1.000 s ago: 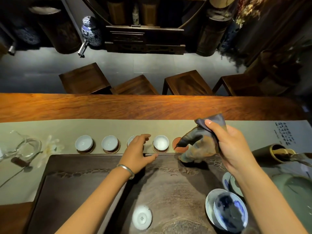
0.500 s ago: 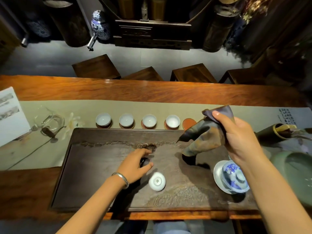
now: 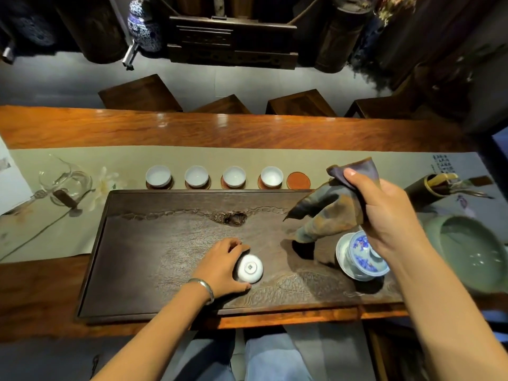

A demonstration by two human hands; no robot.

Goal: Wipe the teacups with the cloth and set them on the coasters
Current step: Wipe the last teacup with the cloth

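Left hand (image 3: pixel 220 266) rests on the dark wooden tea tray (image 3: pixel 154 243), its grip wrapped around an upturned white teacup (image 3: pixel 249 268), foot ring facing up, thumb at the near side and fingers over the far side. The cup sits near the tray's middle, slightly toward the near edge, with bare tray to its left and beyond it.

Right hand (image 3: pixel 384 215) is raised over the right part of the tray, grip closed on a bunched dark cloth (image 3: pixel 330 210), thumb pressed over the top fold; loose corners hang down and left, just clear of the tray.

Below that hand a blue-and-white lidded bowl (image 3: pixel 362 254) stands on its saucer near the tray's right end, close to the cloth's lowest tip.

Beyond the tray's far edge, on the pale runner (image 3: pixel 82 160), a row: four upright white cups (image 3: pixel 215 176), each on a coaster, then one empty red coaster (image 3: pixel 298 180) at the right end, just left of the cloth. The row sits close to the tray rim.

Glass pitcher (image 3: pixel 66 180) lies far left, well apart. Green basin (image 3: pixel 472 251) is off the tray's right end. The wooden surface (image 3: pixel 220 130) runs bare beyond the runner.
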